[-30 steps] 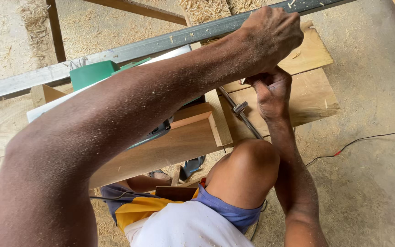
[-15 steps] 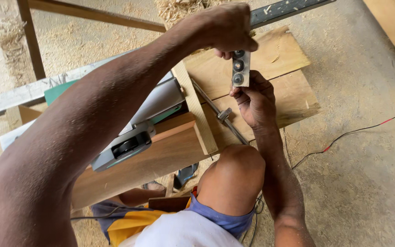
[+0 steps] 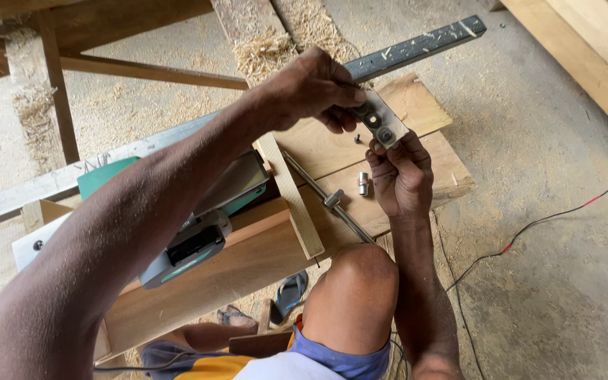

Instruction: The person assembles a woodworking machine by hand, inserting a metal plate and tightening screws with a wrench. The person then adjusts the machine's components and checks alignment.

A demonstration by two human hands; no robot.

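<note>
Both my hands hold a small grey metal plate (image 3: pixel 381 123) with two round bolt heads on it, above a wooden board (image 3: pixel 416 105). My left hand (image 3: pixel 311 88) pinches the plate's upper end. My right hand (image 3: pixel 399 176) grips its lower end from below. A small metal socket (image 3: pixel 363 183) and a tiny dark screw (image 3: pixel 357 138) lie on the board under the plate. A long steel wrench bar (image 3: pixel 328 200) lies across the wood beside them.
A green and grey electric planer (image 3: pixel 198 232) rests upside down on a wooden bench (image 3: pixel 241 274). A long dark metal straightedge (image 3: pixel 423 46) runs behind. My knee (image 3: pixel 353 288) is below. A black-red cable (image 3: pixel 529 229) crosses the sawdust floor.
My left arm has drawn aside, uncovering the planer. Both hands lifted the metal plate, which now sits tilted between them. The view has shifted downward and left.
</note>
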